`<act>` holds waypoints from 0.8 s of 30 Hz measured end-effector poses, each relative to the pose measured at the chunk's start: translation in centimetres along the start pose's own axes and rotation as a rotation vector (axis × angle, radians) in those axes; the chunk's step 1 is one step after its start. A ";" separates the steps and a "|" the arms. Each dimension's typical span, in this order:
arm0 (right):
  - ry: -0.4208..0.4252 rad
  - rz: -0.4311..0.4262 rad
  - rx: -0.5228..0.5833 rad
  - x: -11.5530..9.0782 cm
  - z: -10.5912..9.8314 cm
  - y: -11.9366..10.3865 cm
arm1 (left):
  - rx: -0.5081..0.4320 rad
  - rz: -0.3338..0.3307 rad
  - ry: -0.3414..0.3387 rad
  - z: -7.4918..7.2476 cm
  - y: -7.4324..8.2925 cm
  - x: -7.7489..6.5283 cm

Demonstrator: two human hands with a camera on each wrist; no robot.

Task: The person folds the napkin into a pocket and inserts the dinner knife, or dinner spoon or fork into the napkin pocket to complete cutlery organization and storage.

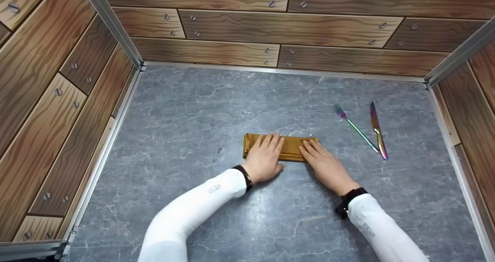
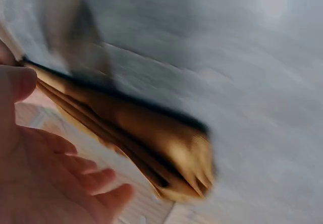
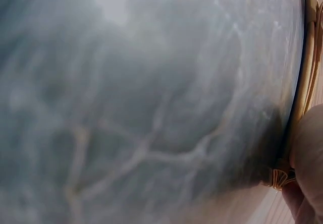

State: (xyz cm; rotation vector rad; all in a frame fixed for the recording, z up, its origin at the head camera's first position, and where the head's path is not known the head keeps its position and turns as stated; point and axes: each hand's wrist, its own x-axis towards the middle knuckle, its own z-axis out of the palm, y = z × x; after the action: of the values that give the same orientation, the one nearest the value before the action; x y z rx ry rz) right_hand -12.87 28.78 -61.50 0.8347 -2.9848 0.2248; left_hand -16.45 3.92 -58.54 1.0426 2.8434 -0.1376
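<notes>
A shiny golden-brown cloth (image 1: 292, 148), folded into a narrow strip, lies flat on the grey surface in the head view. My left hand (image 1: 265, 159) rests on its left part with the fingers extended across the top. The fingers of my right hand (image 1: 326, 165) lie over its right end. Seen from the left wrist, layered folds of the cloth (image 2: 166, 138) show along its near edge, beside my outstretched fingers. In the right wrist view the cloth appears as a thin edge, and my right hand (image 3: 309, 153) touches its end.
To the right of the cloth lie a rainbow-coloured fork (image 1: 359, 132) and a matching knife (image 1: 377, 132), their handle ends close together. Wood-patterned panels (image 1: 232, 26) with metal edging enclose the grey marbled tabletop (image 1: 193, 107) at the back and both sides.
</notes>
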 end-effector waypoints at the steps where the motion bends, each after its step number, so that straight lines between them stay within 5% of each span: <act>1: -0.003 0.005 0.006 0.1 0.0 0.0 | -0.005 -0.020 -0.017 0.1 0.4 0.0; 6: -0.045 0.068 0.054 0.4 -0.8 -0.4 | 0.003 -0.097 -0.093 1.0 1.5 -0.2; 13: -0.017 0.061 0.021 2.8 -2.1 -2.3 | 0.038 -0.099 -0.115 1.9 1.5 -0.5; 24: -0.126 0.077 0.036 4.3 0.6 -2.7 | -0.012 -0.050 -0.136 2.0 0.2 0.1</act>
State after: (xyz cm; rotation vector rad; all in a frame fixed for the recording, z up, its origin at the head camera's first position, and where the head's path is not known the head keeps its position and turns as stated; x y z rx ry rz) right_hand -15.15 24.15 -61.40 0.7659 -3.1433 0.2375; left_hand -16.31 3.87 -60.58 0.9234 2.7455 -0.1879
